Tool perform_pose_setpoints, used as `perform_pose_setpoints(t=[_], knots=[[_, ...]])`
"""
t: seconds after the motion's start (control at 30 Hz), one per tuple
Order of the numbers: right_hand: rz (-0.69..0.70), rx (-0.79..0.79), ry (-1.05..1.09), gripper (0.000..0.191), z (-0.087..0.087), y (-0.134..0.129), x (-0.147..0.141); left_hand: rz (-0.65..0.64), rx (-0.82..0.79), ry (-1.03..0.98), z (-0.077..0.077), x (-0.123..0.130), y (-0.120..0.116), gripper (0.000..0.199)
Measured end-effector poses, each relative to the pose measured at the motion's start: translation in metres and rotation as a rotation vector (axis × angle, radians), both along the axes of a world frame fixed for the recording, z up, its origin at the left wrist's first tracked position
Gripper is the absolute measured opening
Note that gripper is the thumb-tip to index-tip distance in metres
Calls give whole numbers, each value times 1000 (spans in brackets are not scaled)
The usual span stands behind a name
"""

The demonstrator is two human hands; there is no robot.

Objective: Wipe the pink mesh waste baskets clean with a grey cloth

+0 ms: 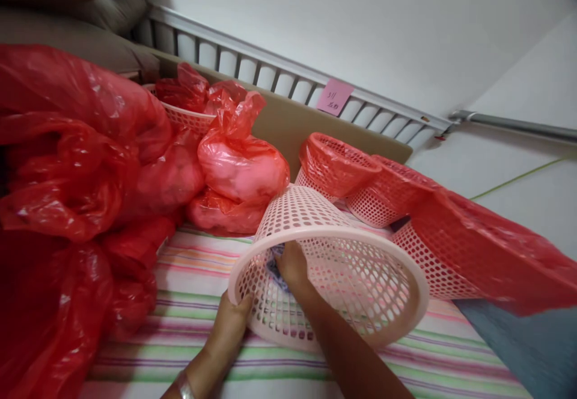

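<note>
A pale pink perforated plastic basket [360,237] lies tilted on its side on a striped cloth [193,303], its open rim facing me. My left hand [234,315] grips the rim at its lower left, thumb over the edge and the other fingers hidden behind the wall. Inside the basket, my right hand [292,267] is closed on a bluish-purple cloth [276,268] and presses it against the left inner wall.
Filled red plastic bags [243,164] crowd the left and back left. Another basket [189,118] stands behind them. Several red-lined baskets [338,164] line the right, near a radiator [265,77] with a pink note [334,96].
</note>
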State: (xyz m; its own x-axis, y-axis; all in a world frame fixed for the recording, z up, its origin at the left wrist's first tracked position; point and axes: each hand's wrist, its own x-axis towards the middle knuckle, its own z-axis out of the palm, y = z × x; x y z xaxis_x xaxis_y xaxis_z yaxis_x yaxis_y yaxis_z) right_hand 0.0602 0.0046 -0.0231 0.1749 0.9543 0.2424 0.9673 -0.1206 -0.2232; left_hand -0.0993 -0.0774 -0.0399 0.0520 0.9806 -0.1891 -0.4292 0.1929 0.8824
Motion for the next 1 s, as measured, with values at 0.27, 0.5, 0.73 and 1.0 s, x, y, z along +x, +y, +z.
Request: perform_pose_setpoints(t=[0.27, 0.5, 0.73, 1.0], knots=[[-28, 18, 27, 40, -9, 47, 23, -15, -96, -28, 19, -11, 4, 50], [-89, -26, 11, 34, 1, 19, -1, 64, 36, 101, 6, -21, 19, 47], [66, -65, 120, 36, 6, -117, -51, 73, 5, 92, -4, -21, 16, 37], [33, -5, 155, 33, 0, -78, -36, 29, 18, 67, -2, -21, 19, 40]])
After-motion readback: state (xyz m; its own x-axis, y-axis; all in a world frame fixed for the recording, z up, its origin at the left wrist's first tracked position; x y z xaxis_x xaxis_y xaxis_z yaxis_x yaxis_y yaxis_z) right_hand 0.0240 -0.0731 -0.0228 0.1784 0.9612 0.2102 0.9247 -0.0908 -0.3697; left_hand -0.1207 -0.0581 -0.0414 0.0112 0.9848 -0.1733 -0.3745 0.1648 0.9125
